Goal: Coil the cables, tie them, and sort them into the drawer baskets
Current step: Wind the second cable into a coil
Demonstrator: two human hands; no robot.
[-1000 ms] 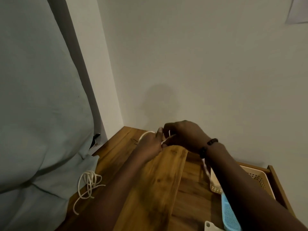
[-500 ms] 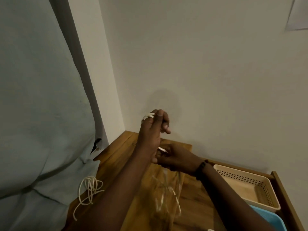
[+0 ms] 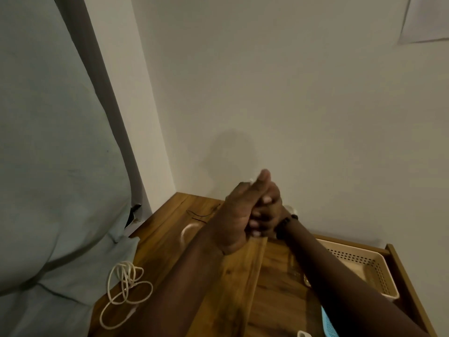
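**White cable: thin, limp, and mostly hidden in our hands**

The white cable point(image 3: 251, 181) we are coiling shows only as a pale sliver at the top of our left hand point(image 3: 239, 215), just above centre of the frame; a blurred pale loop point(image 3: 185, 233) to the lower left of that hand looks like part of the same cable trailing over the wooden top point(image 3: 170, 222), though we cannot be sure. Our left hand is upright with its fingers curled and the thumb raised. Our right hand point(image 3: 266, 214) sits tight against it, fingers point(image 3: 254, 223) folded over the left's. We judge both hands are gripping the cable between them, but the contact itself is hidden.

A second cable point(image 3: 126, 285) lies in a loose tangle at the lower left, half on the wood, beside the pale cloth point(image 3: 60, 166).

We judge these cords light, soft and springy: they will not hold a loop unaided, and the smooth jacket may slip. Best to pinch the stacked loops at one crossing point and keep tension while tying. For the tangled one, we would find a free end first.

The beige basket point(image 3: 391, 293) and a blue basket point(image 3: 329, 322) wait in the drawer at the lower right.
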